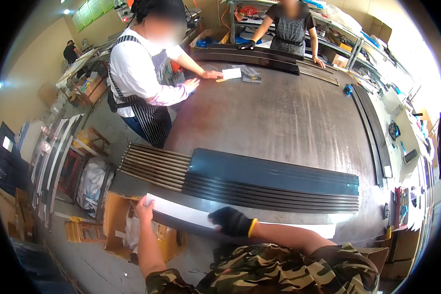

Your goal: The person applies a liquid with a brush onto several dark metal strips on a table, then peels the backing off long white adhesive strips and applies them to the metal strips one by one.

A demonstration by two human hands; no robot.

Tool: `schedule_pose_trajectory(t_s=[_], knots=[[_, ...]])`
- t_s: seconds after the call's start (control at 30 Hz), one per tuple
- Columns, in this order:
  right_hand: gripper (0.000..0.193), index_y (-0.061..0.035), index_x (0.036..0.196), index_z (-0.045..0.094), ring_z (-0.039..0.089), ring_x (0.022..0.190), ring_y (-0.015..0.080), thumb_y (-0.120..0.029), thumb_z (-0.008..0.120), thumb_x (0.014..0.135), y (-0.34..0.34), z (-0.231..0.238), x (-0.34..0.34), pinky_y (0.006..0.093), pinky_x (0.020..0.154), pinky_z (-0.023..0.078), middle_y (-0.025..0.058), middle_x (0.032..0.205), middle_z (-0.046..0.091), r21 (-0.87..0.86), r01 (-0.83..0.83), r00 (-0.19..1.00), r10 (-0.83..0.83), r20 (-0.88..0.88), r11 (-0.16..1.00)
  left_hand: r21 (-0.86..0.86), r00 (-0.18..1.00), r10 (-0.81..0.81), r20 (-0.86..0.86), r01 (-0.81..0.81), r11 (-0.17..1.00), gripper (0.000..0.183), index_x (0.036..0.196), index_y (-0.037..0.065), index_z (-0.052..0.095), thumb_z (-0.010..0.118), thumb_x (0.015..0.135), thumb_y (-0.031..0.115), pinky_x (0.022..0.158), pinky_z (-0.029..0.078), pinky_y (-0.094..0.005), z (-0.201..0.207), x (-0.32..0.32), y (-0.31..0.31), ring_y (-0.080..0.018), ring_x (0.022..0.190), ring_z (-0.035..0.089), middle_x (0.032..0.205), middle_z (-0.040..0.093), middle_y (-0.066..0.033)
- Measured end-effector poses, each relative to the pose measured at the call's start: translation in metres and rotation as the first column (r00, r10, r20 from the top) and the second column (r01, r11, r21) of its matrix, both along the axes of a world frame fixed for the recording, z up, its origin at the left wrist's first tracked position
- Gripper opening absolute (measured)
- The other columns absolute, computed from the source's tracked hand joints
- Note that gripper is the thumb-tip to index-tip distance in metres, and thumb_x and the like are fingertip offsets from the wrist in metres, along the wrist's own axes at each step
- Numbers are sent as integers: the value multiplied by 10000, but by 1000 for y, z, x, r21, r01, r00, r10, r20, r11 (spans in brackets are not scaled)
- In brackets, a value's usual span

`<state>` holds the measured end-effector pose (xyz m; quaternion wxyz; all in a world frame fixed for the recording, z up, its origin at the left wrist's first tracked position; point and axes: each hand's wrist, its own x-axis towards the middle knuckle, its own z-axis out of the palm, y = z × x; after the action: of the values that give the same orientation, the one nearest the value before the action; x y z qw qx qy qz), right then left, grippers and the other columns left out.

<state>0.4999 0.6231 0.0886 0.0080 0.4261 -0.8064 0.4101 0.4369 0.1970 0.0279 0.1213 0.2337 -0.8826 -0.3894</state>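
A long white strip [181,210] runs along the near edge of the table in front of me. My bare left hand [144,209] pinches its left end. Around its middle, my right hand [232,222], in a black glove with a yellow cuff, is closed over the strip; its fingertips are partly hidden. To the right of that glove, more white shows past my forearm. Just beyond the strip lies a row of long dark ribbed bars [259,192] beside a flat dark panel [274,169]. Several thin metal rods [154,166] stick out from their left end.
Two people stand at the large metal table [289,122], one at the left, one across. Dark panels [255,59] lie at the far edge, long dark strips [370,132] at the right. An open cardboard box [115,215] sits below my left hand. Shelves [338,39] stand behind.
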Motion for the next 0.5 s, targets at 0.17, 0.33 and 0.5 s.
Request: schedule_pose_trajectory(t_s=[0.17, 0.33, 0.5], knots=[[380, -17, 1144, 635, 558, 1156, 329, -254, 678, 851, -53, 20, -18, 426, 1002, 440, 152, 1256, 601, 361, -215, 974, 171, 148, 907, -34, 998, -8, -58, 6, 999, 502, 1151, 1, 674, 830, 701, 157, 938, 483, -393, 15, -6, 27, -310, 1054, 639, 1160, 671, -176], [353, -27, 1158, 612, 525, 1173, 334, -163, 659, 836, -66, -6, -12, 400, 1023, 420, 153, 1228, 593, 202, -115, 987, 89, 136, 973, -352, 926, -154, -343, 25, 936, 285, 959, 43, 720, 797, 695, 119, 925, 476, -422, 7, 6, 29, -341, 1023, 611, 1110, 662, -159], [206, -15, 926, 570, 577, 909, 366, -116, 656, 768, -68, 8, -16, 441, 817, 470, 164, 933, 574, 81, -40, 993, 30, 114, 996, -270, 937, -37, -346, -62, 961, 346, 1037, 33, 673, 785, 725, 132, 895, 472, -452, 17, -1, 44, -374, 989, 613, 1084, 676, -156]])
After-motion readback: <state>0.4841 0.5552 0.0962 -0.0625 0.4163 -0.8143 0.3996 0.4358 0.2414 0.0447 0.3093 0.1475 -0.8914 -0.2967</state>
